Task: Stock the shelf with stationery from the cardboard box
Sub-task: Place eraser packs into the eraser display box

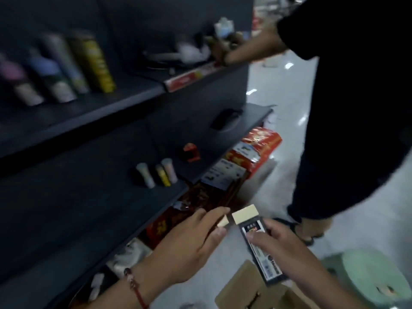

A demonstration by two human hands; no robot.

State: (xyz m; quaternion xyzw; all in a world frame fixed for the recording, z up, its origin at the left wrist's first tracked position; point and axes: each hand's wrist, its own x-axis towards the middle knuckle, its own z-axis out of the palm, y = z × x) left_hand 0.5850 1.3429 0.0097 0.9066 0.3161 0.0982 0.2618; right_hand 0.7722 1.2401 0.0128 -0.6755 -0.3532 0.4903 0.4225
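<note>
My right hand [282, 239] grips a sleeved eraser [256, 239] and my left hand [191, 239] pinches a small one [223, 221], both beyond the shelf [142, 219] edge, above open floor [278, 179]; cardboard box [245, 286] below.

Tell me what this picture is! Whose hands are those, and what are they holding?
There is no machine here. A person wears a camera on their head, so you see their own two hands from above. The left hand, with a red bracelet, pinches a small cream block, maybe an eraser. The right hand holds a long dark pack with a cream end. Below is the cardboard box the things come from. On the left stands a dark shelf with blurry tubes and bottles on it. The dark-clothed arm reaching in at the top belongs to another person standing nearby.
</note>
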